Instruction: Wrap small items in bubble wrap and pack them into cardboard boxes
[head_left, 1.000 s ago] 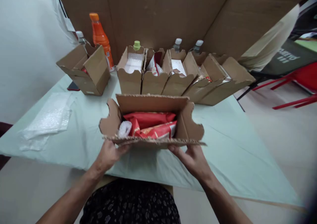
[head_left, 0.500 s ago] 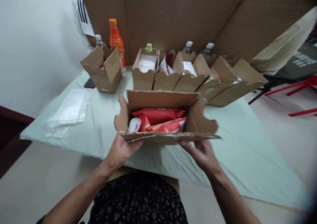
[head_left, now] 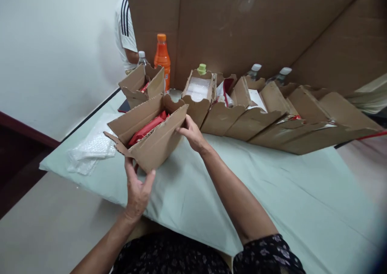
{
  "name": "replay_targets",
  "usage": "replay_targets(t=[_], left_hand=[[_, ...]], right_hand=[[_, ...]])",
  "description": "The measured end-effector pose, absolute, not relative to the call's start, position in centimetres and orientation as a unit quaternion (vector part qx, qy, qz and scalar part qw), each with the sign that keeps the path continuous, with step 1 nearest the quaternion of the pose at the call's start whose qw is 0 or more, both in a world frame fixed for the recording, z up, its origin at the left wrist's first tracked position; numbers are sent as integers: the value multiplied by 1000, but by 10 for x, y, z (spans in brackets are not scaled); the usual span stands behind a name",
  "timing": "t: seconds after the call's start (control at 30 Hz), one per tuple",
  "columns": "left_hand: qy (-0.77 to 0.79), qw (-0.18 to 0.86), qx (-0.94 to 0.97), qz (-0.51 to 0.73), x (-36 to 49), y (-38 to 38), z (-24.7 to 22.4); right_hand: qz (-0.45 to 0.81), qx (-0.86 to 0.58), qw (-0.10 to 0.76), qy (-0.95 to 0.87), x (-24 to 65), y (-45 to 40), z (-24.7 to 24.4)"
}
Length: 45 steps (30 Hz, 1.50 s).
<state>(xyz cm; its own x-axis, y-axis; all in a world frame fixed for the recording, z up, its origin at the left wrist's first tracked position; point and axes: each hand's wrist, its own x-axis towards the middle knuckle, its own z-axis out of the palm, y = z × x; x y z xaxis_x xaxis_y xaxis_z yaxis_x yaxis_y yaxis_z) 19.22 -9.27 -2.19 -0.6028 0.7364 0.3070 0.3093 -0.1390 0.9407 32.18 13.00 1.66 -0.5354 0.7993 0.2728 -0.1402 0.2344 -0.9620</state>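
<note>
An open cardboard box (head_left: 160,145) is held between my two hands over the left part of the table. Red packets (head_left: 148,129) show inside it. My left hand (head_left: 137,187) grips its near lower corner, the thumb on the side wall and the fingers partly hidden beneath. At the far right end, my right hand (head_left: 193,133) clasps the box's side and corner. Just behind it stands a smaller open cardboard box (head_left: 137,98) with something red inside.
Several open cardboard boxes (head_left: 223,118) lean in a row along the back. An orange bottle (head_left: 162,62) and clear bottles stand behind. Bubble wrap (head_left: 96,145) lies at left on the green-covered table (head_left: 272,201). A large cardboard panel (head_left: 242,32) rises behind; a person's sleeve (head_left: 128,28) shows beyond it.
The held box has moved to the left and turned so that its long side slants. My right hand has shifted from its near wall to its far right end. The view has swung somewhat.
</note>
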Motion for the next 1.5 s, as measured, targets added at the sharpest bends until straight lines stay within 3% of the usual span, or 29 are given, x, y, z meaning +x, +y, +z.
replay_targets(t=[0.2, 0.5, 0.83, 1.0, 1.2, 1.5], left_hand=[[647, 160, 432, 608, 206, -95, -43], [646, 159, 446, 599, 220, -80, -45], [654, 162, 453, 584, 219, -78, -56], [671, 146, 450, 571, 201, -70, -54], [649, 187, 480, 559, 193, -29, -43], [635, 204, 530, 524, 188, 86, -35]], right_hand=[[428, -317, 445, -720, 302, 131, 8], [447, -317, 450, -705, 306, 115, -15], [362, -338, 459, -738, 296, 96, 1], [375, -378, 475, -701, 312, 87, -25], [374, -412, 438, -707, 324, 82, -69], [358, -413, 440, -713, 324, 84, -79]])
